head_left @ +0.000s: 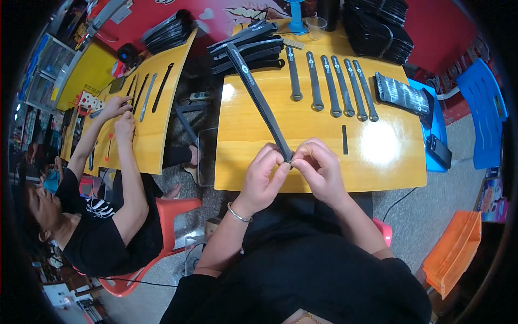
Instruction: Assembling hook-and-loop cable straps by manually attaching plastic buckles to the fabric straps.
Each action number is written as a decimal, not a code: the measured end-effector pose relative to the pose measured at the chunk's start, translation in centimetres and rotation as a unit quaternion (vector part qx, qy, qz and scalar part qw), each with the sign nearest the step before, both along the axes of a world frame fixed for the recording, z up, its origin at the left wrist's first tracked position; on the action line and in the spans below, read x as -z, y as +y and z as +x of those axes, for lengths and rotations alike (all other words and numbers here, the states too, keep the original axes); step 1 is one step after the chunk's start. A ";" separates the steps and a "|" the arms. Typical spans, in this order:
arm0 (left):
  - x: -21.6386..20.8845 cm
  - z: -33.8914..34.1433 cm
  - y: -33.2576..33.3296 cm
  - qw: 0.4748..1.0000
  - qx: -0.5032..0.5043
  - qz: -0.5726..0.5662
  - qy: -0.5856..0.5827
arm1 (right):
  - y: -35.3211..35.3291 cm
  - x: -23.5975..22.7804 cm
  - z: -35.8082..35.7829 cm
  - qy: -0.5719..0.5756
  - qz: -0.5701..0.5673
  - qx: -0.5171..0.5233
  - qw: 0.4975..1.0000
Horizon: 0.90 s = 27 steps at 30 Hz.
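Yellow-varnished wood makes up the table (324, 156) in front of me, largest item in view. A second wooden table (154, 135) stands to the left, apart from the first by a gap; a co-worker in a black shirt (102, 237) sits there on a red plastic chair (172, 210), both hands up on that tabletop.

At the far edge of my table I note stacks of black straps (377, 27) and a looser pile of straps (253, 46) near the middle. Six dark grey straps (330, 86) lie side by side in a row, ring ends toward me. Right of the row sits a grey bundled packet (402, 93). A short black strip (345, 139) lies alone, near the right hand.

Held item: one long dark grey strap (259, 100), running diagonally from the far pile down to my hands, above the table's near edge. Left hand (263, 178), silver bangle at the wrist, fingers closed narrow, pinching the strap's near end. Right hand (318, 170), fingers curled, thumb and forefinger pinching the same end; the two hands touch there.
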<state>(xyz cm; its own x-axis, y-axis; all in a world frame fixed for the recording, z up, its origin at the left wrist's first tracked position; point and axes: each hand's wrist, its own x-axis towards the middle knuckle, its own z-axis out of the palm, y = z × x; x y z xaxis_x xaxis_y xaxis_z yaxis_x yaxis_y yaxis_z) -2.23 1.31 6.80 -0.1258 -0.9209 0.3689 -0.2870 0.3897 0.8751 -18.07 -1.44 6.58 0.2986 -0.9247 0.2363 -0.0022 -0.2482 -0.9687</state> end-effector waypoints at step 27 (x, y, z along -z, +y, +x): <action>-0.4 -0.7 3.9 0.952 0.102 0.231 0.172 | 1.4 -4.0 -3.1 0.121 -0.293 -0.058 0.947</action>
<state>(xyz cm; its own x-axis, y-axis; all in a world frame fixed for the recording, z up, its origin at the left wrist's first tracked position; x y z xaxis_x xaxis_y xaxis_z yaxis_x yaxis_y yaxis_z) -2.98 5.16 7.22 -0.2649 -0.9641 -0.0179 0.0881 -0.0426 0.9952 -21.16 -0.04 10.54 0.5007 -0.6135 0.6107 -0.1457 -0.7552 -0.6392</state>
